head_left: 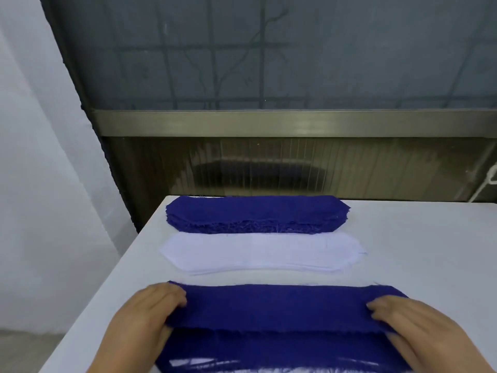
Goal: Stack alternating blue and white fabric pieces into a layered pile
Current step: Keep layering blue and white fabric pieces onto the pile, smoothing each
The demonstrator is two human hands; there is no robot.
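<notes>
A long blue fabric piece (274,308) is held just above the near pile. My left hand (145,316) grips its left end, fingers curled over the top edge. My right hand (408,327) grips its right end the same way. Under it lies the layered pile (269,356), blue on top with white edges showing at the front. Farther back, a stack of white pieces (263,251) lies flat on the table. Behind that sits a thicker stack of blue pieces (255,214) with frayed edges.
The white table (430,238) runs off to the right; its left edge slants close to my left hand. A dark window frame and ribbed panel (269,168) stand right behind the far edge. A pale wall is at the left.
</notes>
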